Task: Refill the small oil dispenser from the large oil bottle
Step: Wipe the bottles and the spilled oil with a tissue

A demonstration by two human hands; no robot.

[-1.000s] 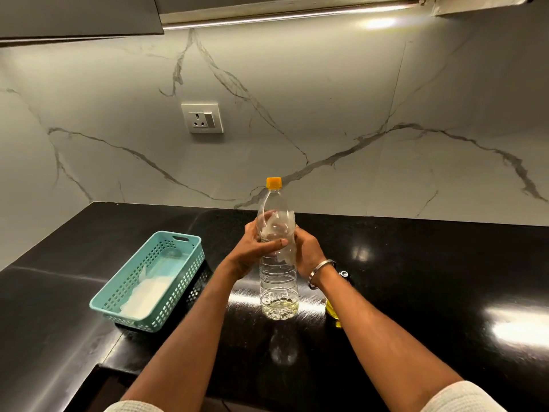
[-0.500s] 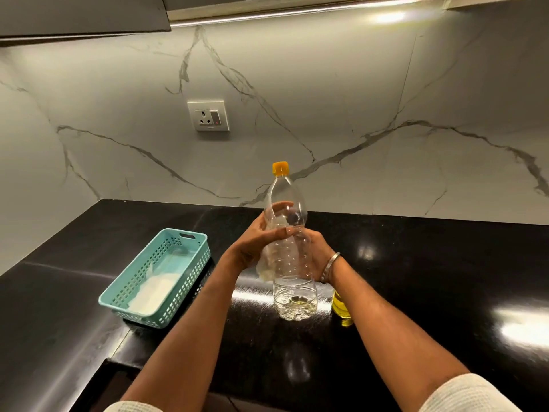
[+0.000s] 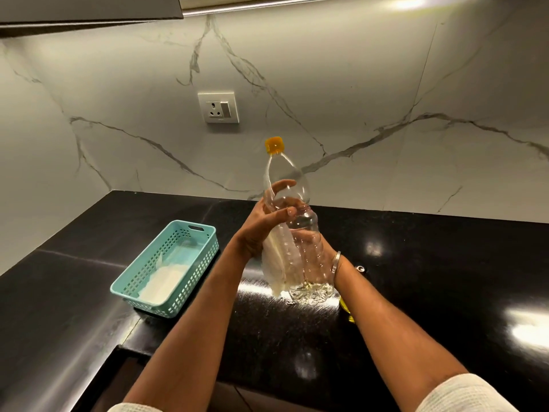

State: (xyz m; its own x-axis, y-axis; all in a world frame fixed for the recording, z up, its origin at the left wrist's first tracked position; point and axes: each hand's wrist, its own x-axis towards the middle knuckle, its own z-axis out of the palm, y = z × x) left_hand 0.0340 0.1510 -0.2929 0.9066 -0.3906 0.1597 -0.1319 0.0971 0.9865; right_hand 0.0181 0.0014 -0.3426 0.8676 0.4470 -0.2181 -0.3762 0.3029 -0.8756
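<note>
**Lifted Bottle Gets a Wipe**

Raised and tilted since a second ago, the large oil bottle (image 3: 292, 233) now hangs just above the tabletop (image 3: 445, 292). Our left hand (image 3: 261, 230) presses a white cloth (image 3: 274, 269) against its side, fingers wrapped round; our right hand (image 3: 322, 257) clamps the lower body from behind. Its orange cap (image 3: 274, 144) is on, only a little oil left inside. We judge pouring finished: the small oil dispenser (image 3: 346, 307), yellow with oil, stands mostly hidden behind our right wrist. A teal basket (image 3: 166, 304) sits left.
</note>
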